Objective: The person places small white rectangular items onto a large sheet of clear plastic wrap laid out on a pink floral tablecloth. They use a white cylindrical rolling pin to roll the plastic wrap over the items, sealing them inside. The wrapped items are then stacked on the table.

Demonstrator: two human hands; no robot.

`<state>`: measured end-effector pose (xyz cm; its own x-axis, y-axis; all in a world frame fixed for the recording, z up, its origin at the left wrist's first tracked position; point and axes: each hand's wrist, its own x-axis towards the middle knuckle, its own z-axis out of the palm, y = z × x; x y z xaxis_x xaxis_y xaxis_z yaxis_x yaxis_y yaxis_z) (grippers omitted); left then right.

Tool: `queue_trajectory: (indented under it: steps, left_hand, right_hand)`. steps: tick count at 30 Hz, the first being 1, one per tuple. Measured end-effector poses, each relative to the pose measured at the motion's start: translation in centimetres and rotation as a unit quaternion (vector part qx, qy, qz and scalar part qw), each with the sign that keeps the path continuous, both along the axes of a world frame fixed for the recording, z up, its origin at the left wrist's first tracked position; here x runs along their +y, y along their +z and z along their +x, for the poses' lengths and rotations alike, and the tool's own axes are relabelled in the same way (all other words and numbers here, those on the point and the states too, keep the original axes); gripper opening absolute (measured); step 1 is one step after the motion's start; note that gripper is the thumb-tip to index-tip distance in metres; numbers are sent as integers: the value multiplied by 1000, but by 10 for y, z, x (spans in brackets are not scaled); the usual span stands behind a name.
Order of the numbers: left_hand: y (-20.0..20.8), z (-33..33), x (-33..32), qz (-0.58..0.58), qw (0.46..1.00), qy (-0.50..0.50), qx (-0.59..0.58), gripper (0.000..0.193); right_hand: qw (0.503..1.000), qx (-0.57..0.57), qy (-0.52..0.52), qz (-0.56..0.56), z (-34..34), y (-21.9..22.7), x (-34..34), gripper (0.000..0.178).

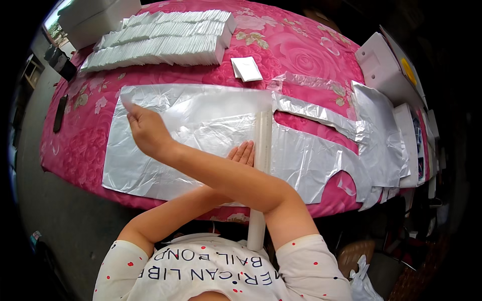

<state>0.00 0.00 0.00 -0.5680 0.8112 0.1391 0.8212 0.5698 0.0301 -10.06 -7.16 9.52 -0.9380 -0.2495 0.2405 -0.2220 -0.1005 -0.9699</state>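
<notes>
My forearms cross over a silvery plastic sheet (135,170) on the table. My right hand (148,131) reaches to the sheet's far left corner, fingers curled, pinching what looks like the edge of the film; motion blurs its fingertips. Under my right forearm, my left hand (243,153) lies on the sheet, its visible fingers stretched out. They rest beside a long translucent tube (263,135) that runs from the sheet's far side toward my shirt. My right forearm covers part of the tube and the left wrist. Right of the tube, cut silvery film (306,160) with open gaps is spread.
Rows of folded white packets (165,42) are stacked at the far left, with two loose white squares (246,68) nearby. A dark bottle (60,62) and a dark bar (61,113) are at left. White foam boxes (386,67) stand at right on the pink floral tablecloth (311,47).
</notes>
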Motion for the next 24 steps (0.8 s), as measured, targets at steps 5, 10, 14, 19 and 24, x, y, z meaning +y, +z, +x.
queue_trajectory:
  steps: [5,10,14,19,24]
  left_hand:
    - [11,-2,8,52,994,-25,-93,64]
    - [9,-7,-7,232,964,12,-134,55]
    - [35,-47,-21,473,779,41,-409,46]
    - [49,-93,26,622,407,113,-659,56]
    - [49,-108,42,577,256,189,-752,72]
  right_hand:
    - [963,-38,4,265,-17,-55,-82,42]
    - [969,147,75,185,44,-5,-26,51]
    - [938,284,-55,191,80,21,116,38]
    - [875,211,-169,402,140,-16,247,32]
    - [848,178,-30,499,150,-33,270,50]
